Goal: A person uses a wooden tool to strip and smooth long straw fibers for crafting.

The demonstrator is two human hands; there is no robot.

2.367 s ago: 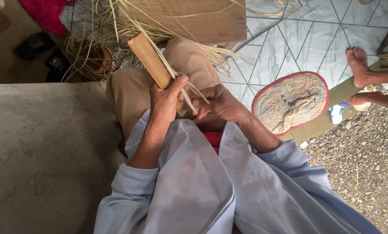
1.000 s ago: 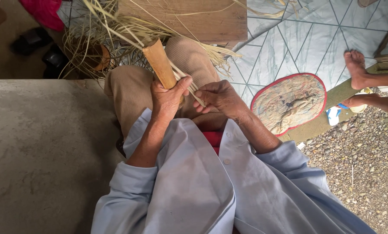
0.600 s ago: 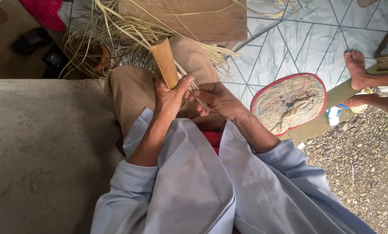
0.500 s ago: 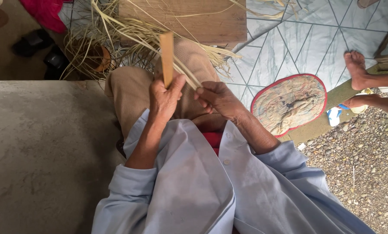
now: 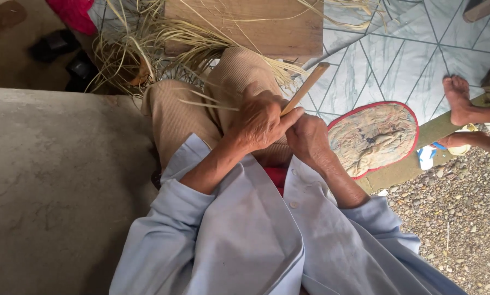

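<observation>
My left hand grips the lower end of a flat wooden slat, which points up and to the right over my knees. Thin pale straw strands stick out to the left from under this hand, across my tan trousers. Just right of it and touching it, my right hand is curled with the fingers closed. Whatever it holds is hidden.
A heap of loose straw lies ahead of my knees by a wooden board. A red-rimmed woven fan lies on the tiled floor to the right. Another person's bare foot is at the far right, with gravel below it. A concrete slab fills the left.
The slat has swung from pointing up-left, through upright, to pointing up-right. Both hands have shifted slightly to the right and stay close together.
</observation>
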